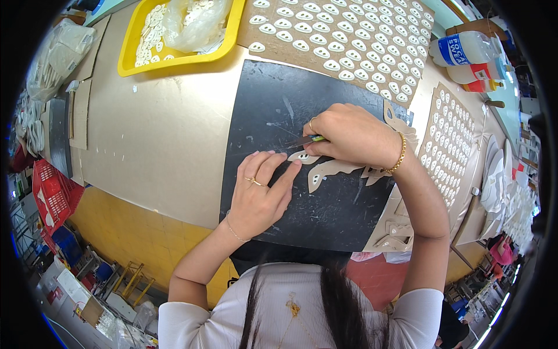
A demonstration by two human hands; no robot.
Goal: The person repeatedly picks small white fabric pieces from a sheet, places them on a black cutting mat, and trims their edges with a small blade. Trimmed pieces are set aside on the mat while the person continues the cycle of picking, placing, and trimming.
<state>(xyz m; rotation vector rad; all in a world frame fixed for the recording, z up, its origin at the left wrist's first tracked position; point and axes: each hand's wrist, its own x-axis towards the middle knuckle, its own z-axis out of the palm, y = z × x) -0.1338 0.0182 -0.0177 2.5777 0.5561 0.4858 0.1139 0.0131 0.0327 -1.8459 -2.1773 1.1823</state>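
Note:
My right hand (346, 136) is closed round a small craft knife (306, 141) with a dark blade and a green-yellow handle. Its blade points left, just above a small beige eye-shaped piece (304, 157) with holes. My left hand (258, 192) rests with its fingers stretched out, the tips against that piece on a black cutting mat (267, 116). Beside it lies a wavy beige cut-out (325, 170) with a similar eye-shaped end. Another beige cut-out (395, 120) lies at the mat's right edge, partly behind my right wrist.
A yellow tray (123, 64) holds loose cream pieces and a plastic bag. Cardboard sheets (279, 58) covered with rows of eye-shaped pieces lie behind and right of the mat. Plastic bottles (465, 48) stand at the far right. A red basket (55, 189) is at the left.

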